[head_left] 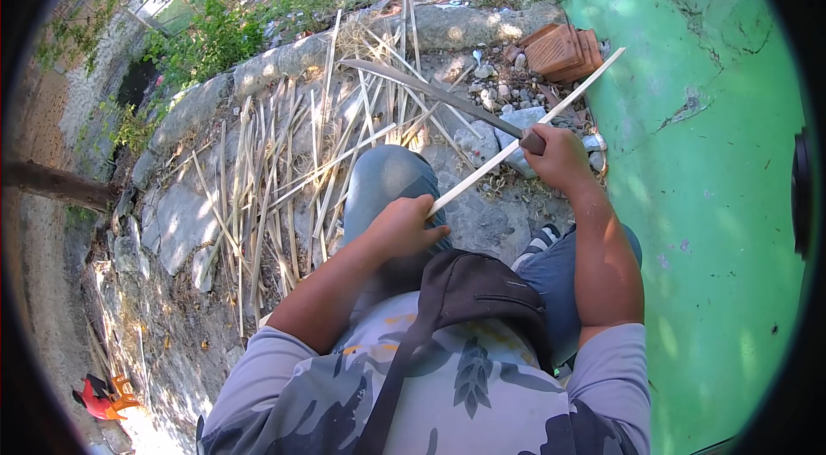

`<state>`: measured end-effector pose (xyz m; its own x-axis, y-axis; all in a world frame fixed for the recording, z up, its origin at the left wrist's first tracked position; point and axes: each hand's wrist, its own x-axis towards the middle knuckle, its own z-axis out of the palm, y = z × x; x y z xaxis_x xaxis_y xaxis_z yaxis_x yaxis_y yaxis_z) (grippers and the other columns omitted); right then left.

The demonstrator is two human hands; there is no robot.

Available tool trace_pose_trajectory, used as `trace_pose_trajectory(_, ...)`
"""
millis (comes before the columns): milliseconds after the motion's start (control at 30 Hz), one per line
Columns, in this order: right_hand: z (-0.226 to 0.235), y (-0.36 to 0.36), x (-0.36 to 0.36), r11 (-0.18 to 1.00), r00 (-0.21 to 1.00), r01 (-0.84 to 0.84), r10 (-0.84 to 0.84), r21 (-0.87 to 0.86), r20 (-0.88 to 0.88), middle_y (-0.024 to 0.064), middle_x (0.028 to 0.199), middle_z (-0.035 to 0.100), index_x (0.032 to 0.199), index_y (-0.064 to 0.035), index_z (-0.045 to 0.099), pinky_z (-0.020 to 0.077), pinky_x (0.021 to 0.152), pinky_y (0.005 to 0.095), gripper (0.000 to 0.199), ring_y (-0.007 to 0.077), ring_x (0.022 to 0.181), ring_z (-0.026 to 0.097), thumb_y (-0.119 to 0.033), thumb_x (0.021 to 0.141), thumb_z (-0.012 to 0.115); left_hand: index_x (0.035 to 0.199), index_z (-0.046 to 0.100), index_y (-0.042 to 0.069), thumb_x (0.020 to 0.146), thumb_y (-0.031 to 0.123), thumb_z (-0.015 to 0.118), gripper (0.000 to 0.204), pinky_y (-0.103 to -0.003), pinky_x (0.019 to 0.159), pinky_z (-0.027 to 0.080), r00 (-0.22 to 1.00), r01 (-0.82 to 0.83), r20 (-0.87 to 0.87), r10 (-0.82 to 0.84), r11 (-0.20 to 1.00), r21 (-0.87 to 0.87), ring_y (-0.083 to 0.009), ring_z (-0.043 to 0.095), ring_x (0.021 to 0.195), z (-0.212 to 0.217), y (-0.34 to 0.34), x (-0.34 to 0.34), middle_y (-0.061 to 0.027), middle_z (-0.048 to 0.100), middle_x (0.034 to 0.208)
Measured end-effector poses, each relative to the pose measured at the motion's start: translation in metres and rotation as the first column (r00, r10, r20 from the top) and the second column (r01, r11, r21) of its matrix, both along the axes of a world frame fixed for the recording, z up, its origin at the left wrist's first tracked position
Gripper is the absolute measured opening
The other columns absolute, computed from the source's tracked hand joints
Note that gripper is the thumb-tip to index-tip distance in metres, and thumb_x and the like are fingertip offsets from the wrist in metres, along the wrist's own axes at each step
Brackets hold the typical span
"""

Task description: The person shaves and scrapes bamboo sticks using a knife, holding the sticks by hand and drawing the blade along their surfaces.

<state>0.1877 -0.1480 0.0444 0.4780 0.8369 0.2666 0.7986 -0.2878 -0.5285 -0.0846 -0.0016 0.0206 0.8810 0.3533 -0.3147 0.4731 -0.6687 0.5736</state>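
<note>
Head view: L hand (403, 228) closed round lower end of pale bamboo-like strip (478, 174); R hand (559, 161) grips machete (439, 95) by handle. Strip runs diag. up-right from L fingers, crossing machete nr R hand, the closer one.

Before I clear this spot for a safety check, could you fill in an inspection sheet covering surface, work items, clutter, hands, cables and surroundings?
Surface: uneven, cracked stone ground, sun-dappled.
Work items: pale strip held slantwise; long knife crossing it in view.
Clutter: loose strips scattered ahead and leftward; reddish-brown bricks beside rubble.
Hands: left hand grips the strip's near end; right hand grips the knife's handle.
Cables: nothing seen.
Surroundings: green wall at right; plants beyond the stones.
</note>
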Motion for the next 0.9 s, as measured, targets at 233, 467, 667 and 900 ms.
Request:
trace_pose_trajectory(233, 0.003, 0.001, -0.001, 0.999, 0.999, 0.02, -0.019, -0.035, 0.033, 0.0175, 0.079, 0.069, 0.091, -0.0064, 0.068, 0.0514, 0.066, 0.0483, 0.022, 0.0407, 0.076, 0.066, -0.018, 0.074, 0.076, 0.088, 0.059, 0.001, 0.084, 0.043, 0.076, 0.045, -0.048, 0.07, 0.049, 1.0, -0.009, -0.001, 0.009, 1.0, 0.007, -0.041, 0.065, 0.078, 0.001, 0.0, 0.001, -0.0212, 0.065, 0.079)
trace_pose_trajectory(467, 0.002, 0.002, 0.0, 1.0, 0.998, 0.007, -0.007, 0.001, 0.063, 0.0175, 0.077, 0.068, 0.091, -0.0074, 0.068, 0.0507, 0.064, 0.0481, 0.021, 0.0407, 0.075, 0.066, -0.017, 0.074, 0.075, 0.091, 0.062, 0.0, 0.085, 0.04, 0.074, 0.042, -0.048, 0.074, 0.051, 0.999, -0.01, -0.046, 0.01, 1.0, 0.0, -0.0417, 0.066, 0.083, 0.008, 0.0, 0.003, -0.0223, 0.067, 0.083)
trace_pose_trajectory(667, -0.001, 0.0, 0.005, 0.998, 0.997, 0.048, -0.05, 0.035, 0.06, 0.0184, 0.077, 0.067, 0.091, -0.0074, 0.068, 0.0505, 0.064, 0.0477, 0.019, 0.0403, 0.075, 0.066, -0.017, 0.076, 0.073, 0.09, 0.062, 0.0, 0.085, 0.039, 0.075, 0.042, -0.047, 0.074, 0.051, 0.998, -0.041, -0.049, 0.04, 0.999, -0.03, -0.0412, 0.066, 0.082, 0.01, 0.001, 0.004, -0.022, 0.067, 0.083)
trace_pose_trajectory(900, 0.0, 0.0, 0.006, 0.997, 0.995, 0.07, -0.072, 0.033, 0.065, 0.0184, 0.079, 0.068, 0.093, -0.007, 0.068, 0.0511, 0.065, 0.048, 0.019, 0.0402, 0.076, 0.067, -0.016, 0.076, 0.073, 0.089, 0.062, -0.001, 0.085, 0.039, 0.075, 0.042, -0.047, 0.073, 0.051, 0.999, -0.036, -0.025, 0.036, 0.999, -0.029, -0.0408, 0.066, 0.081, 0.009, 0.001, 0.004, -0.0218, 0.067, 0.082)
